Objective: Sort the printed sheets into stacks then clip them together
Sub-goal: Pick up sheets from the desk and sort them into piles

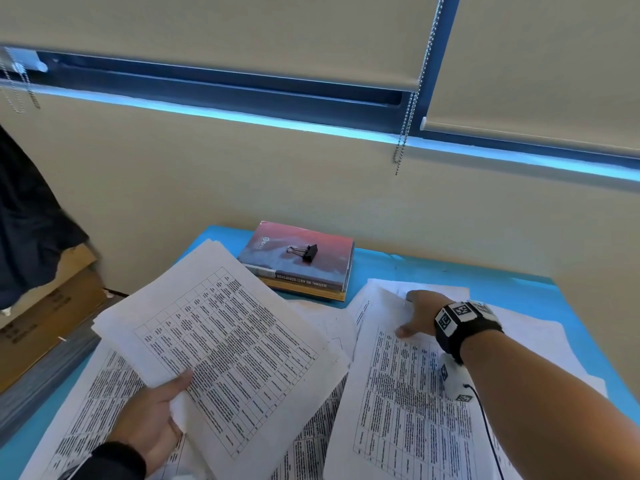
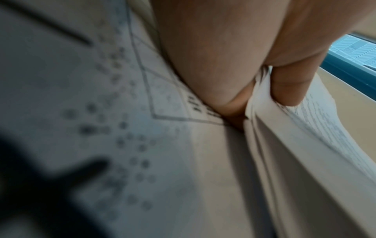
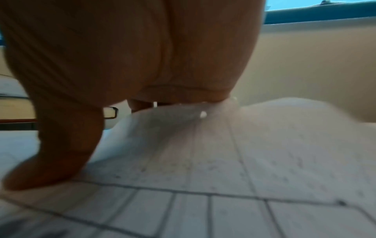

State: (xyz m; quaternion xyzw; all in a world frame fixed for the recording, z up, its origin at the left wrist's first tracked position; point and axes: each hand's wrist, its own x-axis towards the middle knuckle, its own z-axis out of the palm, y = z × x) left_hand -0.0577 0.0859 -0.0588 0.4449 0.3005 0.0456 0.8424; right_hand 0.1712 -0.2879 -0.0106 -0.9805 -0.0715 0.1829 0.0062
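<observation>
From the head view, a clip (image 1: 306, 252) sits on a book (image 1: 298, 259) at the blue table's (image 1: 485, 271) far edge below the blinds (image 1: 214, 32), while the left hand (image 1: 149, 420) grips a raised sheaf (image 1: 221, 341) and the right hand (image 1: 417, 315) presses flat on the right stack (image 1: 408, 410); the left wrist view shows thumb and fingers (image 2: 289, 87) pinching the sheaf's edge; the right wrist view shows the palm (image 3: 142, 56) over paper, the book at left.

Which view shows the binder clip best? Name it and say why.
The head view. There the black binder clip lies in plain sight on the red book at the far side of the blue table. The left wrist view shows only held sheets; the right wrist view shows the book's edge, no clip.
</observation>
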